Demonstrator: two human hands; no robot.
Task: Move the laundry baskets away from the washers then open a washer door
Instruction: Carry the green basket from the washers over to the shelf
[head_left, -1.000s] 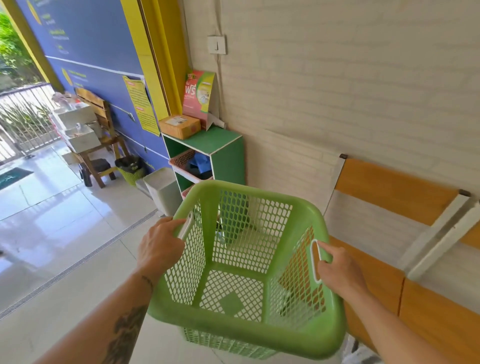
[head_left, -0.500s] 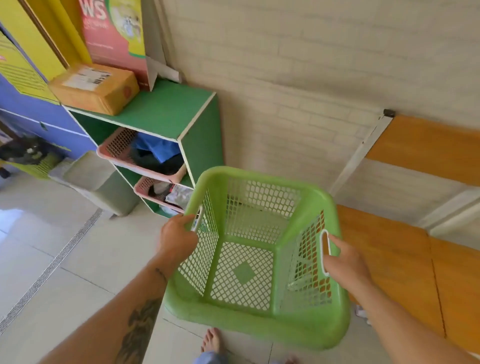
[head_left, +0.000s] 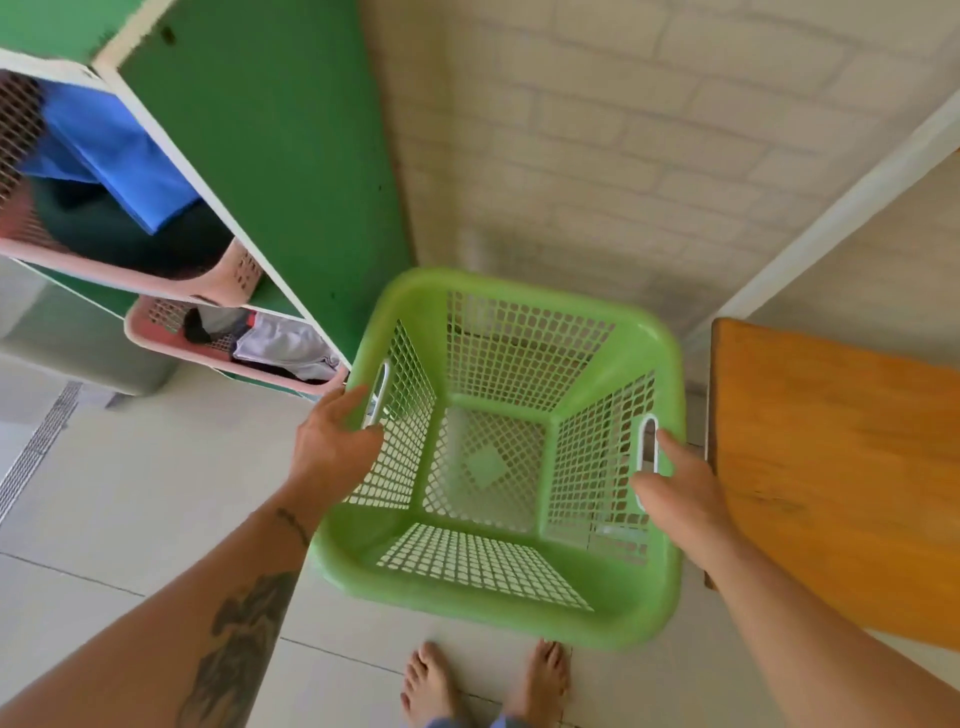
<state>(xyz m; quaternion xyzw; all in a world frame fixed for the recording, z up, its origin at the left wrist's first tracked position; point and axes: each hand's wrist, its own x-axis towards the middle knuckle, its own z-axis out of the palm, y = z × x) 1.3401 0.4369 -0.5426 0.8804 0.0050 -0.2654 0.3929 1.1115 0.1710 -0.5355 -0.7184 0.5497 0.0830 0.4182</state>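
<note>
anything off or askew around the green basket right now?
Nothing damaged or spilled. The green basket is empty and intact, between the green shelf and the wooden bench. Only oddity: the lower pink basket juts past the shelf front, close to the left hand.

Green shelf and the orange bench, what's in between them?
The empty green basket sits in that gap in the head view, between the green shelf and the orange bench, in front of the brick wall.
</note>
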